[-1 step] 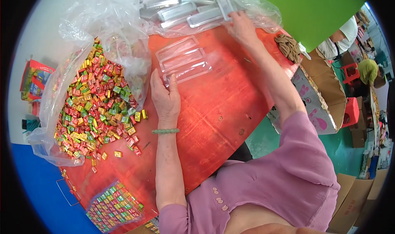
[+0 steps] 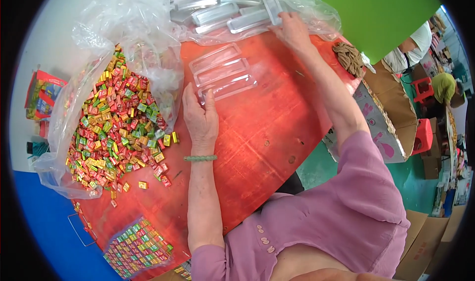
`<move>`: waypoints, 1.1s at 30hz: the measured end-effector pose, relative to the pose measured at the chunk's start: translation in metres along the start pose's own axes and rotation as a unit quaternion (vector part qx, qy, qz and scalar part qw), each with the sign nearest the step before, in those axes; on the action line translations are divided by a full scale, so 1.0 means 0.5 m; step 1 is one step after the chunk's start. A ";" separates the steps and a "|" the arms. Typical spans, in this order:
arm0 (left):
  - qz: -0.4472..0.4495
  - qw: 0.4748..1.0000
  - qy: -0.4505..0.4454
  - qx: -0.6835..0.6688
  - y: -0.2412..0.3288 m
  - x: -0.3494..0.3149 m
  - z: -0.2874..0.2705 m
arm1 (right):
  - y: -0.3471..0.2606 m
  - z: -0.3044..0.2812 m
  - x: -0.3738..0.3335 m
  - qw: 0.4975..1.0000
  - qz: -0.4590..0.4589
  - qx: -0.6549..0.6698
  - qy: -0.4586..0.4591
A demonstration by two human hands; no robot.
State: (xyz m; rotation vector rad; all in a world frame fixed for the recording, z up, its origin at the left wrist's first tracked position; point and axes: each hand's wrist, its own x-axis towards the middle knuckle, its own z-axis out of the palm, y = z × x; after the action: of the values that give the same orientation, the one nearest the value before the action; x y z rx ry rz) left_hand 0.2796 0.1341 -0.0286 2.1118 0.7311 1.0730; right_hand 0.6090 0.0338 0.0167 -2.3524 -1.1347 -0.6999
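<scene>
Three clear plastic trays (image 2: 230, 87), long and shallow, lie in a row on the red tabletop (image 2: 242, 147). My left hand (image 2: 202, 115), with a green bead bracelet at the wrist, rests at the left end of the nearest tray, thumb and fingers apart. Farther off, my right hand (image 2: 293, 32) pinches the lower end of another clear tray (image 2: 272, 9), which stands tilted at the edge of the tray pile. That pile (image 2: 215, 14) lies in an opened clear plastic bag (image 2: 316, 14). The right fingertips are partly hidden.
At left, a heap of small wrapped sweets (image 2: 116, 127) spills from a clear bag (image 2: 57, 147). Neat rows of sweets (image 2: 138, 246) sit at the near left corner. A brown cloth (image 2: 348, 59) lies at the right edge, beside an open carton (image 2: 386, 117). People work beyond.
</scene>
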 end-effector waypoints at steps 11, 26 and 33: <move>-0.008 0.998 0.033 -0.043 -0.008 0.003 -0.009 | 0.028 0.072 0.062 0.994 0.087 -0.020 -0.055; -0.277 0.738 -0.055 -0.612 0.103 -0.058 -0.046 | -0.229 -0.189 -0.249 0.671 0.101 0.635 -0.370; -0.252 0.768 -0.059 -0.585 0.088 -0.112 -0.082 | -0.304 -0.183 -0.314 0.702 0.019 0.569 -0.428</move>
State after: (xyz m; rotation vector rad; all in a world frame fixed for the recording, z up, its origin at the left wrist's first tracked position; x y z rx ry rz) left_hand 0.2245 0.0781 -0.0035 0.8080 0.3349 0.7361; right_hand 0.3795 -0.0242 0.0171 -1.4454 -1.2470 1.0409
